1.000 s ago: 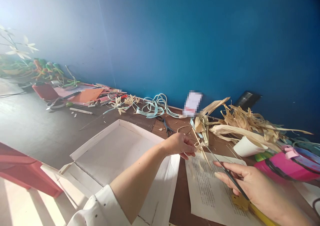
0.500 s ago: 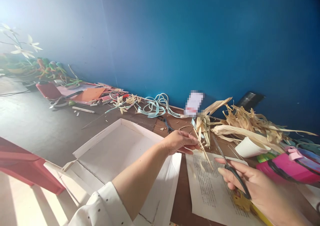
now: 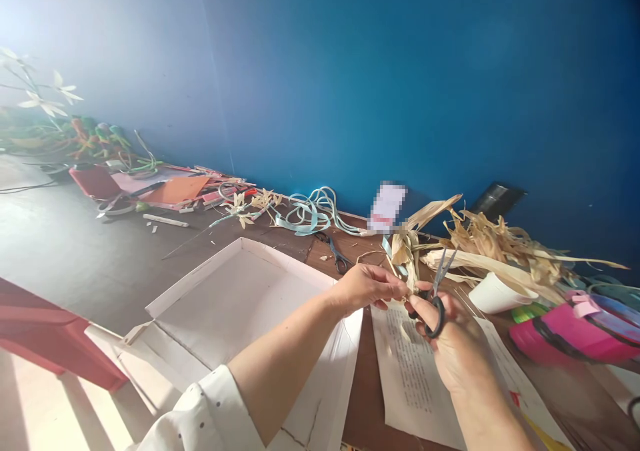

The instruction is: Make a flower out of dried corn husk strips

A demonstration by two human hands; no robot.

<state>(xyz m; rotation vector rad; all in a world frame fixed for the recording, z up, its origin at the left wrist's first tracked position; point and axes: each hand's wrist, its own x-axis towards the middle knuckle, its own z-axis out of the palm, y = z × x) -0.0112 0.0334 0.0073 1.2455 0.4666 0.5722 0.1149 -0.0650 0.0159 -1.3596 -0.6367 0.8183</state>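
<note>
My left hand (image 3: 367,287) is closed in a pinch above the edge of the printed sheet (image 3: 407,371). A small strip of dried corn husk sits in its fingertips, now mostly hidden by the fingers. My right hand (image 3: 453,334) holds black-handled scissors (image 3: 434,316), blades pointing up and slightly apart. Its thumb and forefinger meet my left fingertips at the strip. Right behind the hands lies a tied bundle of husk (image 3: 406,251).
A white cardboard tray (image 3: 240,243) lies left. At right are a husk pile (image 3: 495,244), a white paper cup (image 3: 500,294) and a pink container (image 3: 565,334). More scissors (image 3: 341,261), pale blue cord (image 3: 325,204) and a phone-like object (image 3: 387,206) lie near the blue wall.
My right hand has moved left and up to meet my left hand at the husk strip. The scissors have swung upright in it, away from the strip. My left hand has hardly moved.
</note>
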